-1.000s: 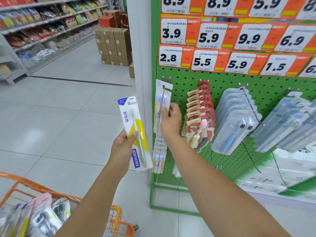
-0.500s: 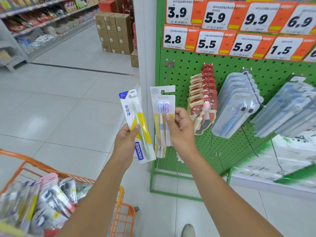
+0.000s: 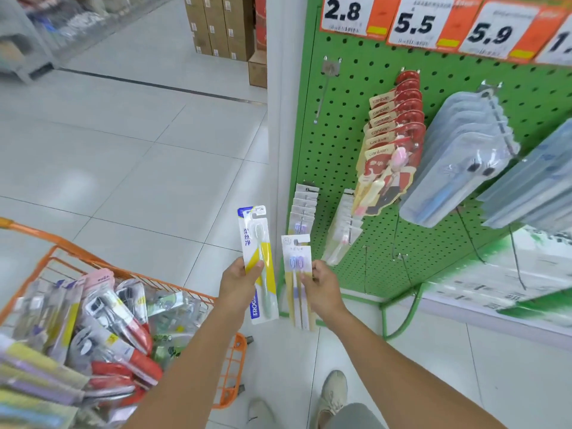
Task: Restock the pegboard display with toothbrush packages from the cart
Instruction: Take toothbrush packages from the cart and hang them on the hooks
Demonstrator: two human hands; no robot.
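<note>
Two toothbrush packages are held upright before the green perforated metal pegboard (image 3: 346, 144).

One white-and-yellow carded single-toothbrush package (image 3: 257, 264) is pinched at mid-length by the left hand (image 3: 238, 283), long axis near vertical, hang-hole end up. One clear twin-brush package with yellow handles (image 3: 297, 281) is gripped by the right hand (image 3: 322, 287), just beside it, also head-up. Open tiled floor (image 3: 139, 168) lies leftward; the orange wire cart (image 3: 229, 360) stands below left.

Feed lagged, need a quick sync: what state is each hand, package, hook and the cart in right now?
left hand: grips the yellow single-brush package, upright.
right hand: pinches the two-brush package, off any hook.
top-left hook: bare.
red-package hook: full.
cart: still loaded with packages.
</note>
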